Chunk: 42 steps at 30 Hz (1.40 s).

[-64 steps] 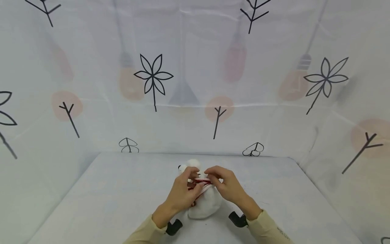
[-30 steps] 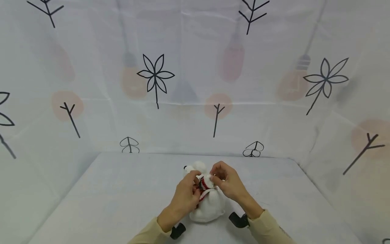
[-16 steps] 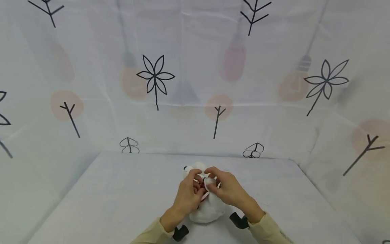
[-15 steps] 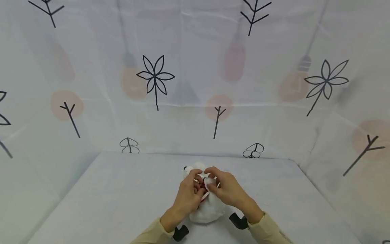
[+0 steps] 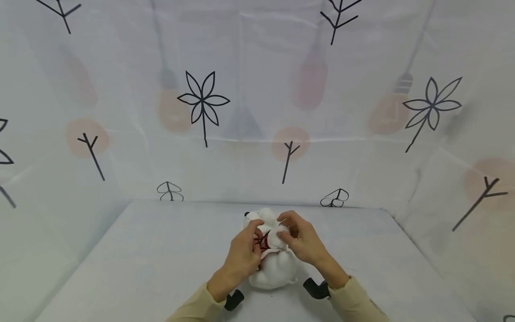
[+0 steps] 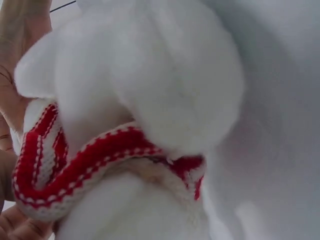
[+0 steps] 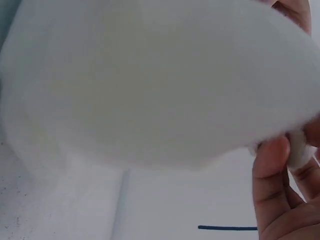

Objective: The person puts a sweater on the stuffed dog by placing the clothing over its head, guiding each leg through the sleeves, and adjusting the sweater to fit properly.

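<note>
At the toy's [image 5: 273, 270] nine o'clock, the left hand [image 5: 240, 252], half-curled, grips the scarf [image 6: 95, 160]. At two, the right hand [image 5: 304, 240], likewise, pinches a white bit [image 7: 300, 150].

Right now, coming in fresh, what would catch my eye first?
Probably the white plush toy on the table, between the left hand and right hand. Its red-and-white knitted band, large in the left wrist view, is the strongest color. Behind, black flower drawings stand out on the pale backdrop.

2 beige sleeves [image 5: 198, 306], 2 black wrist attachments [image 5: 316, 289]
</note>
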Motion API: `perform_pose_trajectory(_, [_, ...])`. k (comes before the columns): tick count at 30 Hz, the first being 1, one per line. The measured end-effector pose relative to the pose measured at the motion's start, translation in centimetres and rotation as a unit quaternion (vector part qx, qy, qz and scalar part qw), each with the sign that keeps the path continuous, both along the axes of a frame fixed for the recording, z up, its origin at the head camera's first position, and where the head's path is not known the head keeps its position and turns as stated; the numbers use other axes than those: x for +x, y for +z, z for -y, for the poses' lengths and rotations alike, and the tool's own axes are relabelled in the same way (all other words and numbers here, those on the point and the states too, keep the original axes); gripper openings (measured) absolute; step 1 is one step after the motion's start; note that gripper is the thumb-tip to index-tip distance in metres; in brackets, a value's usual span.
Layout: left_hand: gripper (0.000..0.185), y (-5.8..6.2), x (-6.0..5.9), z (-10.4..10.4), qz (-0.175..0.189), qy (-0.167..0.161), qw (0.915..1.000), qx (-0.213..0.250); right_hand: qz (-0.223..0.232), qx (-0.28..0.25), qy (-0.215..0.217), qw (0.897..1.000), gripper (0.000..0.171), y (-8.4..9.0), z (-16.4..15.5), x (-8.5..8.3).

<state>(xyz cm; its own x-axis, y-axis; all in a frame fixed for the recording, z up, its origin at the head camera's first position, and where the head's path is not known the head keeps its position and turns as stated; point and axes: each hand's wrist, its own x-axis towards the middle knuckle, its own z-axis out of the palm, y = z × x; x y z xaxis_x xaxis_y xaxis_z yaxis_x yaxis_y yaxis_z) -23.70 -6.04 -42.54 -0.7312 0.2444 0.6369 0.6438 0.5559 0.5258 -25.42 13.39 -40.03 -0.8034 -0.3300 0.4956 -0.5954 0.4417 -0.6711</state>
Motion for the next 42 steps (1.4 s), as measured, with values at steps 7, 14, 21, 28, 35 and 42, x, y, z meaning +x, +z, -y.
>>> perform_pose_trajectory(7, [0.051, -0.1, 0.0, 0.2, 0.075, -0.036, 0.9958, 0.04, 0.047, 0.076, -0.011, 0.996, 0.023, 0.0, 0.4, 0.3])
perform_pose_trajectory(14, [0.051, -0.1, -0.2, 0.2, 0.059, -0.032, 0.9968, 0.043, 0.033, 0.058, -0.01, 0.998, 0.023, -0.3, 0.8, 0.3])
perform_pose_trajectory(21, [0.048, 0.2, -0.6, 0.5, -0.031, 0.011, 0.9991, 0.027, -0.017, -0.009, -0.028, 0.999, 0.023, -0.6, 0.6, -0.1])
perform_pose_trajectory(28, [0.04, 0.8, -1.2, 1.7, -0.065, 0.069, 0.9946, 0.042, -0.008, -0.053, -0.039, 0.998, 0.023, -0.9, 0.3, -0.6])
perform_pose_trajectory(35, [0.021, 0.7, -1.2, 2.3, 0.007, 0.059, 0.9972, 0.045, -0.013, 0.022, -0.027, 0.999, 0.024, -0.9, -0.1, -0.7])
perform_pose_trajectory(42, [0.019, 0.9, -1.0, 2.3, 0.004, 0.055, 0.997, 0.054, -0.029, 0.007, -0.044, 0.999, 0.01, -0.4, -0.4, -0.5])
